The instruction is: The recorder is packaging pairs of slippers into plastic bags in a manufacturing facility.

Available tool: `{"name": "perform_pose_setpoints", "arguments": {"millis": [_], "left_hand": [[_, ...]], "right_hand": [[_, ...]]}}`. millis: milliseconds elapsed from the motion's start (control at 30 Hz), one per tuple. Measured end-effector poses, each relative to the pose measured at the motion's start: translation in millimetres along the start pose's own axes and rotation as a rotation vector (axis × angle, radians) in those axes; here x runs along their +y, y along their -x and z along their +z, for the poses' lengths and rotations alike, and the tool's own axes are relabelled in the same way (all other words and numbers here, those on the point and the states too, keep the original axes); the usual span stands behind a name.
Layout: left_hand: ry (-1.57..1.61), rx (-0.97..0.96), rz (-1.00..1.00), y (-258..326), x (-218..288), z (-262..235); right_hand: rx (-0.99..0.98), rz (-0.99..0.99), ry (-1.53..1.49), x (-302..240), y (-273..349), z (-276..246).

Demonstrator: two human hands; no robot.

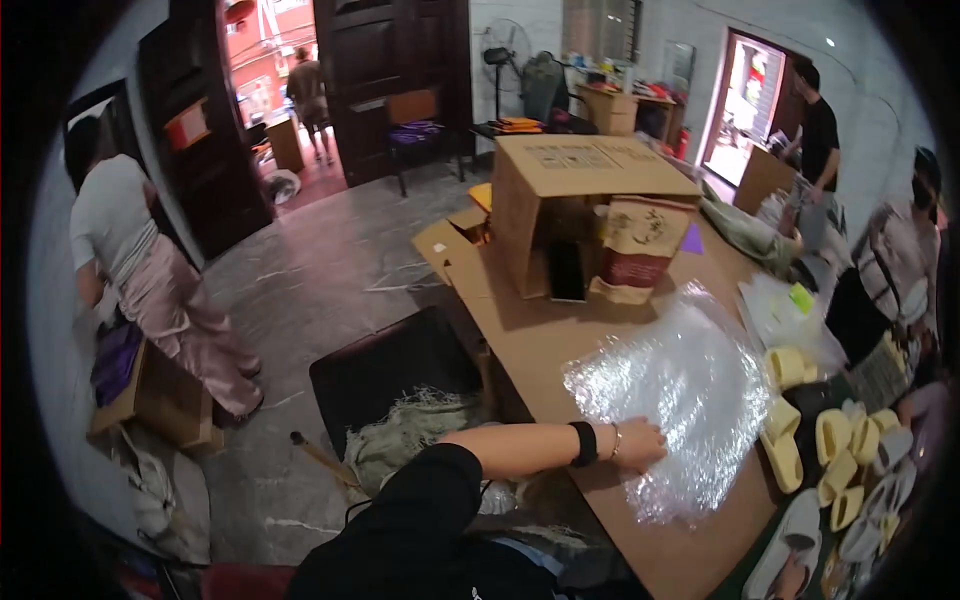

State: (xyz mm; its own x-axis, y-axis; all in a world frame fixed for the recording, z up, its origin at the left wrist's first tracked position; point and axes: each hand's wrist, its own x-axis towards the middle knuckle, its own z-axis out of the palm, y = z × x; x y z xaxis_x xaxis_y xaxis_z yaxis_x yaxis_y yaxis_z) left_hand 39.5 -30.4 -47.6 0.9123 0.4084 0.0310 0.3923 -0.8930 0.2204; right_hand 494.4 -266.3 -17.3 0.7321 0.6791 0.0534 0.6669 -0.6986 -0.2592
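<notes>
My left hand, with a black band and a bracelet at the wrist, reaches across to a stack of shiny clear plastic bags on the brown table. Its fingers are curled onto the near-left part of the bags. At the lower right edge, my right hand is partly in view, its fingers closed on a light grey slipper. Pale yellow slippers and more grey ones lie close by, along the table's right side.
On the table stands an open cardboard box, with a dark phone and a tan-and-red pouch at its front. A dark chair holds greenish cloth. People stand at left and right; another sits at far right.
</notes>
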Motion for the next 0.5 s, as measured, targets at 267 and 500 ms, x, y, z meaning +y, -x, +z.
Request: {"name": "perform_pose_setpoints", "arguments": {"millis": [267,500], "left_hand": [[0.082,0.05,0.045,10,7,-22],[-0.017,-0.108,0.076,8,9,-19]], "right_hand": [[0.051,-0.016,0.115,9,-16,5],[-0.011,-0.076,0.026,5,-67,20]]}}
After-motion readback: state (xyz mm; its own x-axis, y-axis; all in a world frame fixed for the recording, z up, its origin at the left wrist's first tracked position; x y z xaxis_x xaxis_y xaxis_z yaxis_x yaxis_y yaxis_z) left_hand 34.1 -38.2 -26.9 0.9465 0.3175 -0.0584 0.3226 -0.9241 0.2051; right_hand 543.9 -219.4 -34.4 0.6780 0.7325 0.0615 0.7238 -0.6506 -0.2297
